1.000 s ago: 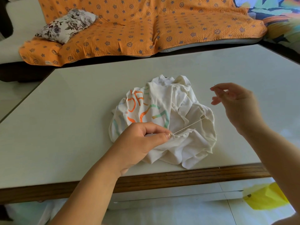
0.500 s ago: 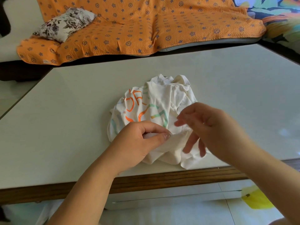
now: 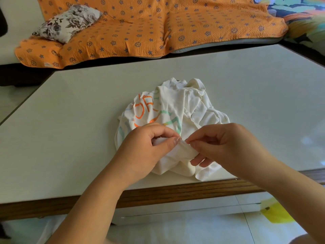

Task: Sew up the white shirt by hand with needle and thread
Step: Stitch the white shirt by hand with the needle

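Observation:
A crumpled white shirt [image 3: 177, 106] with orange and green print lies near the front edge of the pale table [image 3: 70, 120]. My left hand [image 3: 146, 148] pinches a fold of the shirt's white fabric between thumb and forefinger. My right hand [image 3: 223, 147] meets it from the right, thumb and forefinger pinched together at the same fold. The needle and thread are too small to make out between the fingertips.
The table's wooden front edge [image 3: 158, 194] runs below the hands. Behind the table stands a sofa under an orange patterned cover [image 3: 158, 27] with a floral cushion [image 3: 68, 22]. A yellow object [image 3: 276, 213] lies on the floor at lower right.
My right hand came down from up and to the right, where it held the thread taut, to the fold at my left fingertips. The left hand kept its pinch on the shirt.

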Tool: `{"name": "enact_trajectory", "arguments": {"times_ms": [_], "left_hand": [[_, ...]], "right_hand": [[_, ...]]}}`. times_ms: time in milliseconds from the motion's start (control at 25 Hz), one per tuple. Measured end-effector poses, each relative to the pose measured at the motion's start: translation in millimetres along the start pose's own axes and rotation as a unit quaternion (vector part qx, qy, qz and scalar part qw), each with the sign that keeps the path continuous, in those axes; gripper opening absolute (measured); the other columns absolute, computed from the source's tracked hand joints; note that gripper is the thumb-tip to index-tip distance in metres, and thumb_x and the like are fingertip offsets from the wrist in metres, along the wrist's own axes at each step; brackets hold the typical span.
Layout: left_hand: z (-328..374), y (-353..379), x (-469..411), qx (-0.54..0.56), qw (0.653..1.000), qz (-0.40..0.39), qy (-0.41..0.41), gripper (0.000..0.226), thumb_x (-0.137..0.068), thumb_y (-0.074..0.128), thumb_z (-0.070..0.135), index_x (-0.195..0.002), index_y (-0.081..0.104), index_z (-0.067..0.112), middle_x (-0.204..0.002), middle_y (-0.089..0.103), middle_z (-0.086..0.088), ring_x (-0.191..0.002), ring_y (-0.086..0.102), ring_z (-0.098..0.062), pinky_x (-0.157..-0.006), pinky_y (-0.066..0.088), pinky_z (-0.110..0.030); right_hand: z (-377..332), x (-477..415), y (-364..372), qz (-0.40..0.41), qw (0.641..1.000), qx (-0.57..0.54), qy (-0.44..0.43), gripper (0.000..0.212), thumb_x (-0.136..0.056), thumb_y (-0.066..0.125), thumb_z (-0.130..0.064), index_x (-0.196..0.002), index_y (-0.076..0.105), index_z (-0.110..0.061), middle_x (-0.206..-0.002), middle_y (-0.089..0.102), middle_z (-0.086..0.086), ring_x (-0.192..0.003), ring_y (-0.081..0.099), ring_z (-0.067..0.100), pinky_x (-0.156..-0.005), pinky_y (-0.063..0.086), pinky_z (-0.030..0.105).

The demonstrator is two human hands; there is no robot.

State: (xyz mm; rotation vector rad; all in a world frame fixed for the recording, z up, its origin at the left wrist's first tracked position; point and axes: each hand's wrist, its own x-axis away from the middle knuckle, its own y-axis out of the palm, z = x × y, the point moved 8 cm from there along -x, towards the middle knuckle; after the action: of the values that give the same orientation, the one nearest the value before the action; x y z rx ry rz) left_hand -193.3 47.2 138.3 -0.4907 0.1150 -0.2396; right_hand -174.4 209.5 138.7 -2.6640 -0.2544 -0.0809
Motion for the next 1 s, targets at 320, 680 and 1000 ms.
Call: {"name": "enact_trajectory", "arguments": {"times_ms": [320, 680, 1000], "left_hand": [[-0.6, 0.3, -0.6, -0.006, 1.0, -0.002, 0.003, 0.008, -0.086, 0.069, 0.03, -0.084, 0.075, 0.036, -0.091, 0.071, 0.017, -0.09, 0.064, 0.004, -0.08, 0.047, -0.01], [-2.0, 1.1, -0.5, 0.004, 1.0, -0.008, 0.0, 0.008, -0.085, 0.069, 0.032, -0.083, 0.075, 0.038, -0.092, 0.071, 0.017, -0.091, 0.064, 0.002, -0.081, 0.048, -0.015], [-1.8, 1.6, -0.6, 0.005, 1.0, -0.011, -0.002, 0.008, -0.085, 0.069, 0.033, -0.082, 0.074, 0.038, -0.091, 0.071, 0.017, -0.091, 0.064, 0.002, -0.08, 0.047, -0.012]], "right_hand": [[1.6, 0.2, 2.3, -0.016, 1.0, -0.007, 0.011, 0.012, -0.092, 0.064, -0.02, -0.089, 0.074, -0.027, -0.065, 0.074, -0.001, -0.063, 0.072, 0.014, -0.069, 0.059, 0.023], [0.1, -0.5, 1.2, -0.011, 1.0, 0.001, 0.016, 0.014, -0.093, 0.06, -0.018, -0.089, 0.071, -0.024, -0.065, 0.074, -0.001, -0.062, 0.072, 0.015, -0.07, 0.06, 0.026], [0.5, 0.0, 3.4, -0.026, 0.999, -0.01, 0.016, 0.012, -0.092, 0.063, -0.019, -0.089, 0.073, -0.025, -0.065, 0.074, 0.0, -0.061, 0.071, 0.014, -0.064, 0.057, 0.02]]}}
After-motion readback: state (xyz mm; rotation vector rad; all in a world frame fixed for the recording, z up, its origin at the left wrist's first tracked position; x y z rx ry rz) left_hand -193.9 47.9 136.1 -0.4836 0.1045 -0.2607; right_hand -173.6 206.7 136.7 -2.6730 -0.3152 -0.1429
